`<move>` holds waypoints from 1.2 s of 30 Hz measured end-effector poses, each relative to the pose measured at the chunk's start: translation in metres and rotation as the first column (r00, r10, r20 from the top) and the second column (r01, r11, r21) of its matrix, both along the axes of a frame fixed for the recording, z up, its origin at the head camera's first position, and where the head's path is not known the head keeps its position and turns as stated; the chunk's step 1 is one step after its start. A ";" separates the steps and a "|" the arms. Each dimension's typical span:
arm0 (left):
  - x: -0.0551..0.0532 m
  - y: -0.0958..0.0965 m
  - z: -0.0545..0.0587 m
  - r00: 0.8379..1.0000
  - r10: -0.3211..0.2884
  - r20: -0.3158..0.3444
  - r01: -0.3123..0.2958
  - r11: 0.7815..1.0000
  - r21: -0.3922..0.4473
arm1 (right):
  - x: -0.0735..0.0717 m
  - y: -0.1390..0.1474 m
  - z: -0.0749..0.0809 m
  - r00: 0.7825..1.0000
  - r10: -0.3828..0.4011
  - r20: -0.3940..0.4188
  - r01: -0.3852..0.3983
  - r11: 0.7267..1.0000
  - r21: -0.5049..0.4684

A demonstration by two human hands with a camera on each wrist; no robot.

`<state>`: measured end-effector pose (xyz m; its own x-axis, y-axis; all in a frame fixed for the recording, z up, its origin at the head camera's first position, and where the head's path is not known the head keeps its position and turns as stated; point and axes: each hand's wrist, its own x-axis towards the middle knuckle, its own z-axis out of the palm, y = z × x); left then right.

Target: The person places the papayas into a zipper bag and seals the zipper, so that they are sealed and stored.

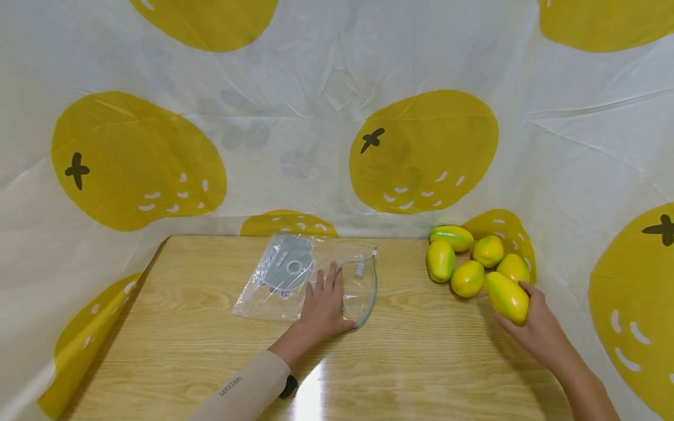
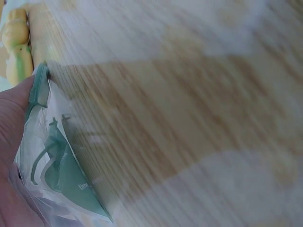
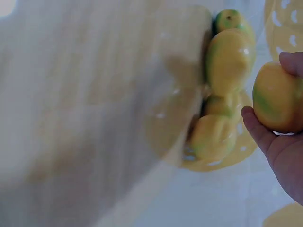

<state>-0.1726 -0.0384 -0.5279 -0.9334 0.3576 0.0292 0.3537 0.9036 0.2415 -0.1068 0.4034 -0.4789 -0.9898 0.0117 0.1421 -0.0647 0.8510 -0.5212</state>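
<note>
Left hand (image 1: 322, 309) is resting on clear bag (image 1: 288, 268) on table (image 1: 174, 327), right hand (image 1: 539, 330) is gripping yellow-green fruit (image 1: 508, 298).
Left wrist view alone is showing readable letters (image 2: 84, 186); head view is showing five other fruits (image 1: 467, 278) alongside, right wrist view four. Left fingers (image 1: 330, 279) are lying spread, right ones curling round.

white fruit-print sheeting (image 1: 289, 128) behind a glossy wooden table (image 1: 168, 333)

Bag (image 1: 300, 276) left of fruit (image 1: 467, 279)
</note>
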 end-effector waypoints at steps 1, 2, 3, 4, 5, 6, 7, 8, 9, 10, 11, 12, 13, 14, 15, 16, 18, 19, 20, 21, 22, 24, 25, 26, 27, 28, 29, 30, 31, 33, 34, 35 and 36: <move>0.000 0.000 0.000 1.000 0.000 -0.001 0.000 1.000 0.002 | -0.001 -0.004 0.004 1.000 0.009 0.005 -0.009 1.000 0.004; 0.001 0.000 -0.001 1.000 0.000 -0.002 0.000 1.000 0.002 | -0.003 -0.008 0.008 1.000 0.022 0.010 -0.022 1.000 0.006; 0.001 0.000 -0.002 1.000 0.000 -0.003 0.000 1.000 0.002 | -0.005 -0.012 0.011 0.999 0.038 0.011 -0.038 0.999 0.011; 0.001 0.000 -0.002 1.000 0.000 -0.005 0.000 1.000 0.001 | -0.007 -0.017 0.014 0.998 0.059 0.005 -0.059 0.998 0.014; 0.001 0.000 -0.003 1.000 -0.001 -0.007 0.001 1.000 -0.003 | -0.009 -0.022 0.017 0.997 0.078 0.002 -0.078 0.997 0.011; 0.001 0.000 -0.003 1.000 -0.001 -0.010 0.001 1.000 -0.008 | -0.012 -0.027 0.020 0.995 0.102 -0.003 -0.102 0.995 0.004; 0.001 0.000 -0.002 1.000 -0.001 -0.013 0.001 1.000 -0.014 | -0.016 -0.033 0.022 0.992 0.128 -0.018 -0.128 0.992 0.002; 0.001 0.000 -0.002 1.000 -0.002 -0.017 0.001 1.000 -0.019 | -0.019 -0.038 0.024 0.987 0.155 -0.031 -0.155 0.988 -0.001; 0.000 -0.001 -0.002 1.000 -0.001 -0.017 0.000 1.000 -0.025 | -0.023 -0.044 0.026 0.983 0.180 -0.040 -0.180 0.984 -0.007; 0.000 -0.001 -0.001 1.000 0.001 -0.016 -0.001 1.000 -0.029 | -0.027 -0.050 0.028 0.978 0.205 -0.045 -0.206 0.978 -0.015; 0.000 -0.001 -0.001 1.000 0.003 -0.015 -0.003 0.999 -0.034 | -0.030 -0.056 0.030 0.972 0.231 -0.050 -0.232 0.972 -0.022; -0.001 -0.001 0.000 1.000 0.004 -0.016 -0.004 0.999 -0.032 | -0.034 -0.061 0.030 0.965 0.256 -0.056 -0.258 0.966 -0.016; -0.001 -0.001 0.000 1.000 0.005 -0.012 -0.006 0.999 -0.031 | -0.037 -0.066 0.030 0.958 0.281 -0.062 -0.282 0.959 -0.013; -0.001 0.000 0.000 1.000 0.005 -0.012 -0.006 1.000 -0.029 | -0.040 -0.070 0.030 0.950 0.306 -0.066 -0.307 0.952 -0.011; -0.001 0.000 0.000 1.000 0.005 -0.009 -0.006 1.000 -0.030 | -0.043 -0.075 0.030 0.942 0.329 -0.071 -0.330 0.944 -0.004; -0.001 0.000 0.000 1.000 0.005 -0.007 -0.005 1.000 -0.028 | -0.045 -0.079 0.030 0.934 0.349 -0.075 -0.350 0.937 0.004; -0.001 0.000 0.000 1.000 0.002 -0.011 -0.002 1.000 -0.027 | -0.050 -0.087 0.030 0.922 0.381 -0.068 -0.380 0.925 0.021; -0.001 0.001 0.000 1.000 0.001 -0.012 -0.001 1.000 -0.029 | -0.052 -0.091 0.031 0.918 0.393 -0.056 -0.393 0.919 0.018; -0.001 0.001 -0.001 1.000 0.000 -0.016 -0.001 1.000 -0.029 | -0.054 -0.094 0.031 0.914 0.403 -0.041 -0.403 0.915 0.013; -0.001 0.001 -0.001 1.000 0.000 -0.017 -0.001 1.000 -0.031 | -0.056 -0.098 0.031 0.912 0.409 -0.022 -0.409 0.912 0.009; -0.001 0.001 -0.001 1.000 -0.001 -0.022 0.000 1.000 -0.029 | -0.058 -0.102 0.031 0.910 0.414 0.001 -0.414 0.910 -0.001; 0.000 0.002 -0.001 1.000 -0.002 -0.023 0.002 1.000 -0.026 | -0.062 -0.110 0.030 0.908 0.417 0.038 -0.416 0.909 -0.020; 0.000 0.002 -0.001 1.000 -0.003 -0.023 0.003 1.000 -0.024 | -0.064 -0.114 0.030 0.907 0.417 0.053 -0.416 0.909 -0.033; 0.000 0.002 -0.001 1.000 -0.004 -0.020 0.004 1.000 -0.021 | -0.066 -0.118 0.029 0.907 0.417 0.065 -0.415 0.909 -0.044; 0.001 0.002 -0.001 1.000 -0.005 -0.018 0.005 1.000 -0.018 | -0.067 -0.121 0.028 0.907 0.415 0.074 -0.412 0.910 -0.050; 0.001 0.002 -0.001 1.000 -0.005 -0.016 0.005 1.000 -0.018 | -0.069 -0.125 0.026 0.907 0.414 0.080 -0.410 0.910 -0.055; 0.001 0.002 -0.001 1.000 -0.005 -0.015 0.005 1.000 -0.018 | -0.071 -0.129 0.025 0.906 0.415 0.083 -0.411 0.909 -0.061; 0.001 0.001 -0.002 1.000 -0.005 -0.019 0.005 1.000 -0.017 | -0.072 -0.133 0.023 0.905 0.417 0.088 -0.412 0.909 -0.064; 0.001 0.001 -0.002 1.000 -0.005 -0.020 0.005 1.000 -0.020 | -0.074 -0.137 0.022 0.902 0.421 0.090 -0.417 0.907 -0.066; 0.001 0.001 -0.002 1.000 -0.006 -0.023 0.005 1.000 -0.025 | -0.077 -0.144 0.018 0.897 0.433 0.094 -0.428 0.901 -0.065; 0.000 0.001 -0.003 1.000 -0.007 -0.025 0.006 1.000 -0.030 | -0.079 -0.148 0.017 0.892 0.442 0.096 -0.438 0.897 -0.066; 0.000 0.001 -0.003 1.000 -0.007 -0.026 0.007 0.999 -0.033 | -0.080 -0.151 0.015 0.887 0.451 0.098 -0.446 0.892 -0.066; 0.000 0.000 -0.003 1.000 -0.008 -0.028 0.007 0.999 -0.034 | -0.081 -0.154 0.013 0.883 0.458 0.100 -0.453 0.889 -0.068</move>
